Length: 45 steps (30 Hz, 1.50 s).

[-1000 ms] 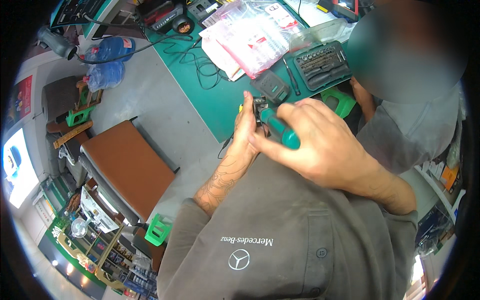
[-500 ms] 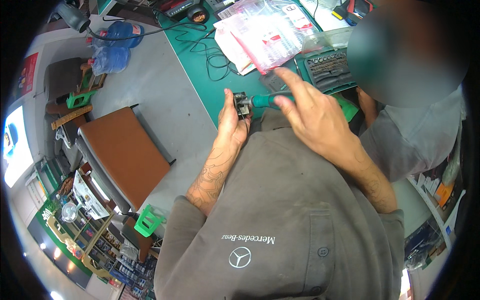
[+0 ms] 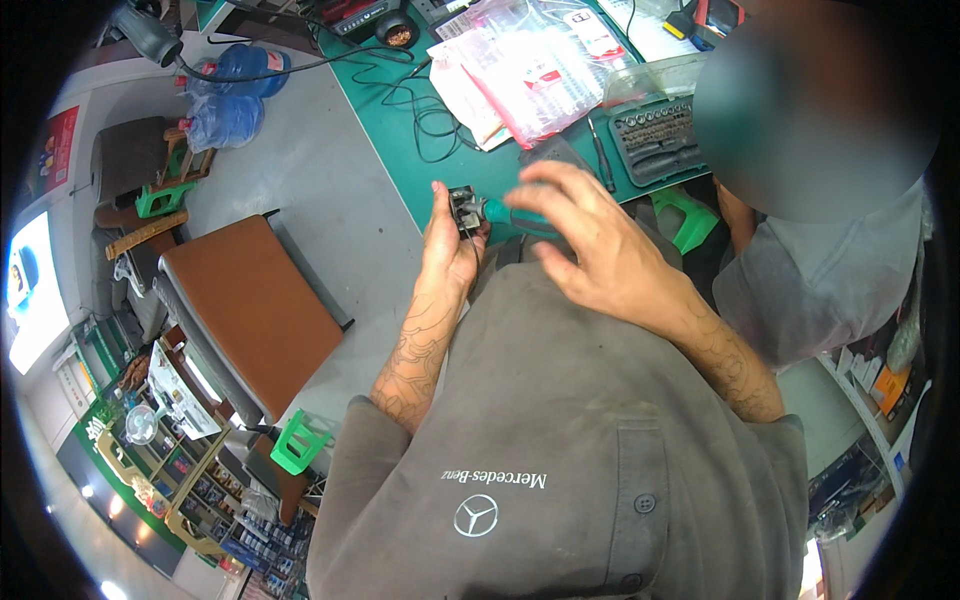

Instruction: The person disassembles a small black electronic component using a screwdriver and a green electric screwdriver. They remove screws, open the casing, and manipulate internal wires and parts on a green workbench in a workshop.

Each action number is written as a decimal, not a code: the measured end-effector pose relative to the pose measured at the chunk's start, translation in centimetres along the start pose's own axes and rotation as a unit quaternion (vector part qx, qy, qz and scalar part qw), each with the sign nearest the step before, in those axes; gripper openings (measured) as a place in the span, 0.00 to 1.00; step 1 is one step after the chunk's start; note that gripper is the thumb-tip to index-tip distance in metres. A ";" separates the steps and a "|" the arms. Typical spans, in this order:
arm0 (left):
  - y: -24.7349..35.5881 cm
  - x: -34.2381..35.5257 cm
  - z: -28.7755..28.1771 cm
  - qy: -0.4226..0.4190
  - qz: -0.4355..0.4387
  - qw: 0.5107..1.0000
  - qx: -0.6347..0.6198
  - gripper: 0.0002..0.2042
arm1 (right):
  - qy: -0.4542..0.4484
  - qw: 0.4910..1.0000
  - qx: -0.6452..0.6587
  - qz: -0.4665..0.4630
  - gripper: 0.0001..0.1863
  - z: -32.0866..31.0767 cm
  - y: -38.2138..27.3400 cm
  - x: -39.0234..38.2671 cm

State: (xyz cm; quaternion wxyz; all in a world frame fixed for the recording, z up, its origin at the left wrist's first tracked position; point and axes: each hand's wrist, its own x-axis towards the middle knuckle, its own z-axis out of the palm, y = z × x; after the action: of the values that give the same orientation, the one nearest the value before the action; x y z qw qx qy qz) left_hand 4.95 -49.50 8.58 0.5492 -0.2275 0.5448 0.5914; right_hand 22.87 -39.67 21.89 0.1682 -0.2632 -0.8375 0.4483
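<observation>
My left hand [image 3: 449, 245] is closed around a small black-and-metal device [image 3: 464, 207], thumb along its left side. A thin dark cable hangs from the device past my palm. Pointing into the device's right side is a screwdriver [image 3: 500, 212] with a green handle, held sideways. My right hand [image 3: 610, 250] is loosely round the back end of that handle, thumb below and fingers above, smeared by motion. Its tip inside the device is too small to make out. Both hands are just off the edge of the green work table [image 3: 400, 172], in front of my body.
On the table lie clear plastic bags [image 3: 540, 80], a thin screwdriver [image 3: 601, 155], an open bit set [image 3: 655, 140] and a looped black cable [image 3: 425, 115]. A person in grey [image 3: 820, 270] sits close on the right, near a green stool [image 3: 685, 218]. Brown chair [image 3: 250, 310] at left.
My left hand and the device have shifted slightly left. My right hand has also moved left and down, its fingers changing position over the screwdriver handle, uncovering the thin screwdriver on the table.
</observation>
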 end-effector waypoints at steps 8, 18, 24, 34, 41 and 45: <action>-0.1 0.8 -0.7 -0.013 0.009 1.000 -0.009 0.17 | 0.006 0.999 0.009 -0.043 0.25 0.4 1.2 -0.1; -0.3 1.9 -1.5 0.014 0.031 0.999 0.011 0.18 | 0.024 0.997 0.054 0.044 0.11 1.2 2.9 -1.1; 0.1 4.0 -3.0 -0.008 0.010 1.000 0.020 0.18 | 0.097 0.990 0.071 0.073 0.14 1.4 5.6 -2.6; 0.2 9.4 -6.1 0.050 0.343 0.882 0.320 0.19 | 0.187 0.957 0.121 0.185 0.17 1.6 9.1 -4.9; -0.7 8.7 -5.2 0.075 0.542 0.652 0.525 0.19 | 0.167 0.956 0.113 0.214 0.16 1.5 8.9 -5.1; -0.2 8.0 -5.3 0.123 0.483 0.749 0.437 0.19 | 0.157 0.953 0.120 0.231 0.16 2.0 8.6 -5.6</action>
State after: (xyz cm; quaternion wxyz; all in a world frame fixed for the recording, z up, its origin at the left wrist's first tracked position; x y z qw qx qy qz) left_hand 1.05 -51.06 -0.05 0.1586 0.2601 0.8436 0.4422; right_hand 28.84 -40.31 13.32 0.2200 -0.4940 -0.6568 0.5255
